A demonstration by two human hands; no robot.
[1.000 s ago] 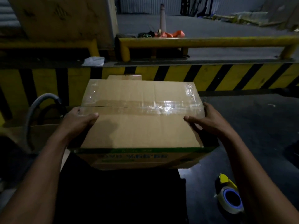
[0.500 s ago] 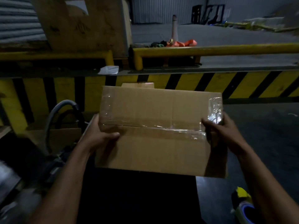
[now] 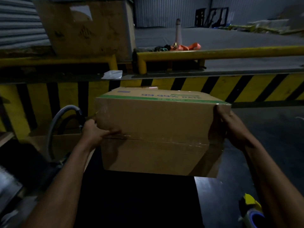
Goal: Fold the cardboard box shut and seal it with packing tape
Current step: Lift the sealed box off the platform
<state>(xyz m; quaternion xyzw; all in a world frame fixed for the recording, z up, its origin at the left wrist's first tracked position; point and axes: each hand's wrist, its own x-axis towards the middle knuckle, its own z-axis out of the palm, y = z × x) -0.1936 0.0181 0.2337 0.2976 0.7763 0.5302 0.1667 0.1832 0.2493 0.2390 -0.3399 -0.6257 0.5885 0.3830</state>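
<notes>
The brown cardboard box (image 3: 158,125) is lifted off the dark surface and tipped so its taped face points toward me. Clear packing tape runs along the closed flap seam and wraps over the box's left and right edges. A green stripe with blue print shows on the side now facing up. My left hand (image 3: 93,134) grips the left edge at the seam, thumb on the front. My right hand (image 3: 230,127) clasps the right edge. A roll of packing tape (image 3: 253,216) in a yellow dispenser lies on the floor at lower right.
A dark work surface (image 3: 134,199) sits below the box. A grey hose (image 3: 60,119) and flat cardboard (image 3: 54,142) are at the left. A yellow-and-black striped dock wall (image 3: 246,86) with yellow rails stands behind, with white paper (image 3: 112,74) on its ledge.
Both hands have raised the box and rotated it toward me, so the taped face went from lying on top to facing me, and the printed green-striped side came up.
</notes>
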